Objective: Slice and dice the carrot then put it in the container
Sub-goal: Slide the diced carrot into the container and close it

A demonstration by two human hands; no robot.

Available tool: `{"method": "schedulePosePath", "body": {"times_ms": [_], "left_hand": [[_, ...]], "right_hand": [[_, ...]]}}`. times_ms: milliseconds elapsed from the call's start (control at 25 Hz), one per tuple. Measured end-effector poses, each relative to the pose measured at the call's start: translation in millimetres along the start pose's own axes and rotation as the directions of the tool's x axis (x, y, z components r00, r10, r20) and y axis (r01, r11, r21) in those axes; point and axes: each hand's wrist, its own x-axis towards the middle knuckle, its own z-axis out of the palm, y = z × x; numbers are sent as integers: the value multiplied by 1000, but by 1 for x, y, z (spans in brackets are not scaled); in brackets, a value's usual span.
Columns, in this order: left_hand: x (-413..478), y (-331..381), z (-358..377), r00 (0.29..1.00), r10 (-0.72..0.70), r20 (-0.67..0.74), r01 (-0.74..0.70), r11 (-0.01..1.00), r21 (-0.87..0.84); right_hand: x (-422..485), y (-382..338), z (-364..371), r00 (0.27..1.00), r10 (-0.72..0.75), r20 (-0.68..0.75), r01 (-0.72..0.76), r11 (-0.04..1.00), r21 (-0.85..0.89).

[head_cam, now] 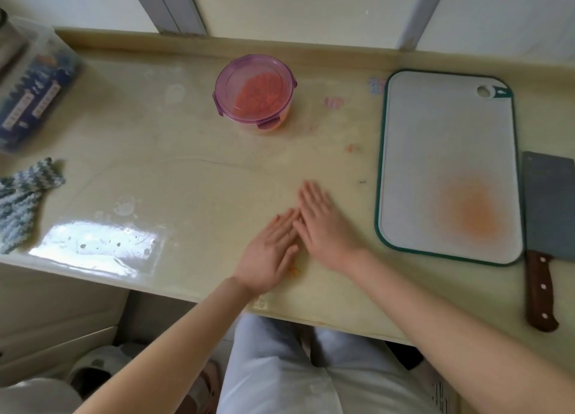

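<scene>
Head view: the left grip (267, 252) and right grip (323, 224) lie side by side low over the tabletop (186, 180), near its front edge. Both grips are spread, fingers straight, and hold nothing. The left grip's fingertips (287, 216) touch the inner side of the right grip. The right grip shows its back; the left is turned partly palm-up.

The diced carrot (261, 94) is inside the round container (264, 127), which stands well beyond both grips, toward the wall. A purple lid (249, 68) sits on it, and the orange pieces show through the lid. One small carrot scrap (294, 270) lies just beside the left grip's little-finger edge. Another scrap (351, 147) lies beyond the right grip.

The cutting board (448, 152) lies to the right of the right grip, bare, with an orange stain at its near end. The cleaver (547, 208) lies flat along the board's far side, handle toward the person. A knitted cloth (21, 202) lies well left of the left grip.
</scene>
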Motion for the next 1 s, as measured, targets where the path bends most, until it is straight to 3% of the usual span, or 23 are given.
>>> {"method": "schedulePosePath", "body": {"times_ms": [80,160,240,360,440,520,600,680,720,800,880,920,1000], "left_hand": [[-21,17,2,1000,-8,14,10,981,-194],[-33,21,-7,999,-52,15,54,942,-332],[-37,11,-16,993,-102,-53,85,961,-263],[-35,-15,-18,938,-309,-154,303,951,-65],[-35,-18,-13,933,-329,-142,333,943,-1],[-39,-6,-4,973,-217,-79,215,976,-39],[-48,11,-5,989,-146,-23,137,961,-240],[-58,13,-16,975,-211,-72,158,883,-441],[-62,6,-23,951,-264,-159,174,886,-430],[-69,-23,-29,875,-379,-300,316,918,-240],[-72,-51,-33,793,-553,-254,540,832,-127],[-71,-54,-30,782,-584,-218,578,810,-98],[-66,-33,-19,857,-492,-150,485,870,-82]], "right_hand": [[-42,-16,8,986,-162,48,151,971,184],[-55,0,-2,986,-164,38,144,938,317],[-42,25,-13,999,14,-38,-4,966,257],[-19,32,-8,965,259,-44,-254,962,99],[-25,-4,10,974,218,-54,-216,975,51],[-47,-38,31,998,56,-30,-55,998,25],[-70,-55,38,998,-51,22,49,996,73],[-69,-49,26,999,-48,-22,51,974,221],[-63,-40,20,998,-11,-59,25,970,241],[-43,-19,13,987,131,-91,-112,975,193],[-28,-10,16,957,285,-56,-280,957,75],[-28,-17,19,956,291,-49,-290,957,21],[-43,-37,32,984,168,-51,-168,986,2]]}}
